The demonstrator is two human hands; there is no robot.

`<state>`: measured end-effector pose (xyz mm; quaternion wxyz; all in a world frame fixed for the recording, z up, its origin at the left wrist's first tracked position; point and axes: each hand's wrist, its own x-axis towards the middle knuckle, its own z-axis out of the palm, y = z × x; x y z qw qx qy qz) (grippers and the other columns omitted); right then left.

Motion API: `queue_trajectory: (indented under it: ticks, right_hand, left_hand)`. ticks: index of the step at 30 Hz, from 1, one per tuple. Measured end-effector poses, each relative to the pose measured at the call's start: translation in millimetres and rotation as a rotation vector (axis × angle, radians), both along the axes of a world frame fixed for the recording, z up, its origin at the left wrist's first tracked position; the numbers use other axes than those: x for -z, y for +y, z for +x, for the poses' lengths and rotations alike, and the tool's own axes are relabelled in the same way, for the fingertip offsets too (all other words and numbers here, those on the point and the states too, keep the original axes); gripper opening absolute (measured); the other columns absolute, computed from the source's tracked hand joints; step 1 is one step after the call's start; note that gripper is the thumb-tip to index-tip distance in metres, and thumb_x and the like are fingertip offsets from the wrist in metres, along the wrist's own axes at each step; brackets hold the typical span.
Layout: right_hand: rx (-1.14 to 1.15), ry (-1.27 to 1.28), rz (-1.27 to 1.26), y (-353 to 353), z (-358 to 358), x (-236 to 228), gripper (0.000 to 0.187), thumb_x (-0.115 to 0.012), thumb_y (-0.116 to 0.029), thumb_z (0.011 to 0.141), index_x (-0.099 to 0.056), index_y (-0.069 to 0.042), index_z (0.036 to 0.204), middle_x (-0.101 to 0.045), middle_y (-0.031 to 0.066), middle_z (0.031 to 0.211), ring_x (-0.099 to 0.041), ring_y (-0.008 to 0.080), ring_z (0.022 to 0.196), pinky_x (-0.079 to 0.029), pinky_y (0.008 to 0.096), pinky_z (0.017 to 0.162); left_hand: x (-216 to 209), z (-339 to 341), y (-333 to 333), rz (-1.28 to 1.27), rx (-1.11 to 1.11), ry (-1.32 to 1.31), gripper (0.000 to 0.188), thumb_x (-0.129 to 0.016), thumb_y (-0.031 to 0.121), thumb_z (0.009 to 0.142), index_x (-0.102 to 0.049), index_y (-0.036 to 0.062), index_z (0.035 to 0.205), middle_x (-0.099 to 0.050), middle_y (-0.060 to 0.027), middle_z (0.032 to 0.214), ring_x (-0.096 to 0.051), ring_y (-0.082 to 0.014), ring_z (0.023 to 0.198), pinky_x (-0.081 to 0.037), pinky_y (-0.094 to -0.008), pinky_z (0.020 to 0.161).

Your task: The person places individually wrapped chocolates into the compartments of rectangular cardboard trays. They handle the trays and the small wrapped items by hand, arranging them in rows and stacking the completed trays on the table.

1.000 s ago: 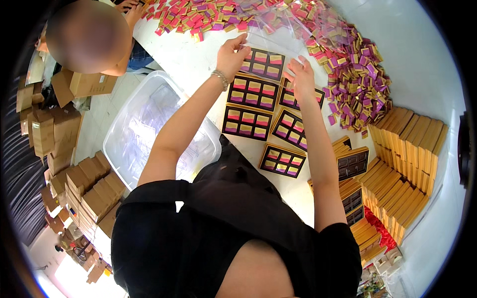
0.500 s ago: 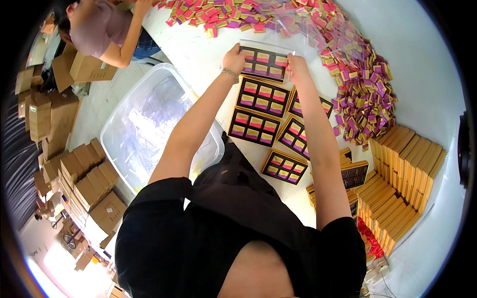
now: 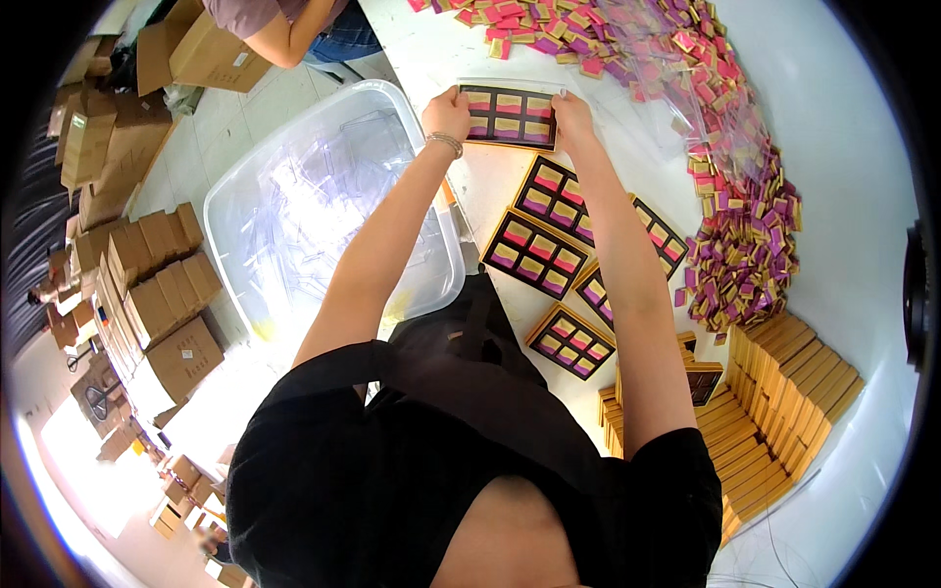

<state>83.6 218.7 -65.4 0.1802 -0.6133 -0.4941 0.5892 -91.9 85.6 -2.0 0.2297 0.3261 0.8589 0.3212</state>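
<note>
Both of my hands grip a flat black compartment box [image 3: 508, 127] by its short ends, at the far side of the white table. Small gold-and-pink and gold-and-purple pieces fill its compartments, and a clear plastic cover seems to lie over it. My left hand [image 3: 447, 115], with a bracelet at the wrist, closes on the left end. On the right end my right hand [image 3: 574, 120] pinches the edge. Nearer me lie several similar filled boxes, among them one box [image 3: 535, 253] and another [image 3: 571, 340]; my right forearm partly hides some of them.
A big clear plastic bin [image 3: 457, 257] with transparent covers stands left of the table. Loose pieces [image 3: 743, 230] are heaped along the right and far sides, under clear plastic [image 3: 676, 103]. Gold-edged boxes [image 3: 792, 392] are stacked at right. Another person [image 3: 279, 24] is at upper left.
My hands have shifted left with the box, which now sits farther from the other filled boxes. My view has turned too, so the surroundings appear displaced.
</note>
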Motion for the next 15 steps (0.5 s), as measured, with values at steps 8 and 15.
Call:
queue_trajectory:
  ticks: [8, 15]
  right_hand:
    - [0.056, -0.017, 0.266, -41.9, -18.5, -8.4, 0.051, -0.055, -0.017, 0.087, -0.050, 0.000, 0.134, -0.058, 0.0206, 0.126, -0.057, 0.0321, 0.116, -0.042, 0.0364, 0.098]
    - [0.015, -0.147, 0.279, -47.0, -15.3, -36.6, 0.053, -0.057, -0.017, 0.086, -0.048, -0.002, 0.136, -0.057, 0.0211, 0.127, -0.058, 0.0313, 0.113, -0.043, 0.0371, 0.096]
  left_hand:
    - [14.5, -2.0, -22.1, 0.091, -0.156, -0.048, 0.023, -0.055, 0.028, 0.090, -0.066, 0.0097, 0.100, -0.067, -0.0187, 0.086, -0.064, -0.0374, 0.084, -0.050, -0.0435, 0.075]
    - [6.0, 1.4, -14.4, 0.033, -0.134, -0.022, 0.031, -0.057, 0.026, 0.090, -0.065, 0.0129, 0.117, -0.069, -0.0173, 0.090, -0.065, -0.0358, 0.088, -0.051, -0.0406, 0.080]
